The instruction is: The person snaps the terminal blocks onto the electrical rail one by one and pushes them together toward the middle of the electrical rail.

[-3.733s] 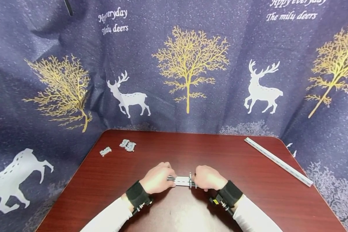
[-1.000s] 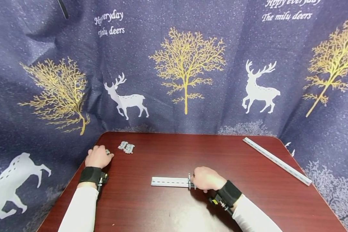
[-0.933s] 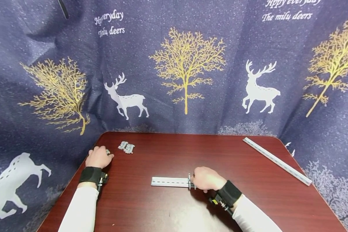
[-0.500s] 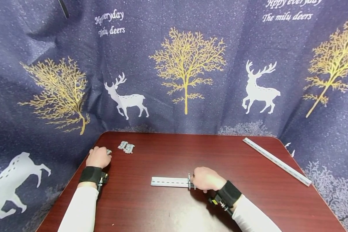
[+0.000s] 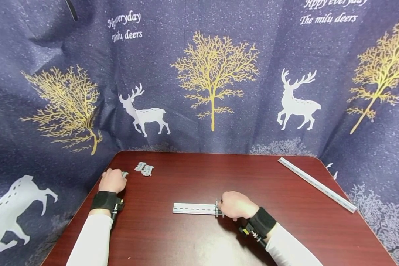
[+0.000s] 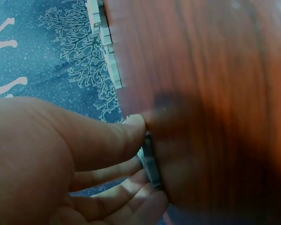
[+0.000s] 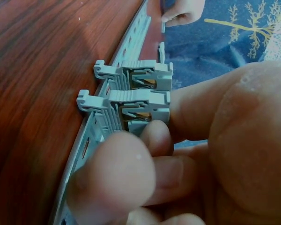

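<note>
At the table's far left my left hand [image 5: 113, 181] pinches a grey terminal block [image 6: 151, 161]. In the left wrist view the thumb sits at one end of that block, the fingers at the other. A short slotted DIN rail [image 5: 194, 208] lies crosswise at mid-table. My right hand [image 5: 238, 204] grips around its right end, which the hand hides. Two terminal blocks stand side by side across the rail, a farther one [image 7: 152, 75] and a nearer one [image 7: 136, 99]. Right-hand fingertips touch the nearer block; part of its back is hidden.
Loose terminal blocks [image 5: 147, 170] lie at the back left, just right of my left hand. A long slotted rail [image 5: 317, 184] lies slanted along the right side. The brown table [image 5: 199, 173] ends at a patterned curtain [image 5: 186, 136].
My left hand has left the short rail's left end and gone to the block at the far left. Lately its fingers have only drawn in slightly. My right hand stays at the rail.
</note>
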Motion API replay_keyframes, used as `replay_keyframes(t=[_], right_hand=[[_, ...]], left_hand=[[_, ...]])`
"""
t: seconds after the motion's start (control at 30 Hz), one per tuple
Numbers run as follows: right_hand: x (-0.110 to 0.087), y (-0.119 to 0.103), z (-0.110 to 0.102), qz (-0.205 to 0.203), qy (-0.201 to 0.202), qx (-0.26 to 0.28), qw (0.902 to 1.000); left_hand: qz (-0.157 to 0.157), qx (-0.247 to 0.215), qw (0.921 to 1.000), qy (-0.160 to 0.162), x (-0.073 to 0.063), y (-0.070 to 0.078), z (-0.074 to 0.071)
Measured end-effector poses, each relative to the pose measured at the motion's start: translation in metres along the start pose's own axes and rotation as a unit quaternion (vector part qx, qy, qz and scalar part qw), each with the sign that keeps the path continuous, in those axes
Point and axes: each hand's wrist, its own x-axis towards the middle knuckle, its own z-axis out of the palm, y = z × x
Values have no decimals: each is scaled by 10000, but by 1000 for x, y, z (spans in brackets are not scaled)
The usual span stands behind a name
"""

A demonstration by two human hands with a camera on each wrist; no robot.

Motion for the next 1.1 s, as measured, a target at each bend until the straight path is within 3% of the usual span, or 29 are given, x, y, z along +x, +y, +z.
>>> replay_keyframes(t=[0.27,0.67,1.1], right_hand=[[-2,-2,-1,-23,-17,5,10000],[-1,-2,-1,23,-17,-4,10000],[-1,-2,-1,40,-47,1,10000]], left_hand=[[-171,84,9997,-159,-4,12,-8],[-17,38,10000,-32,-4,12,-10],[183,-211,9978,598,-5,23,-8]])
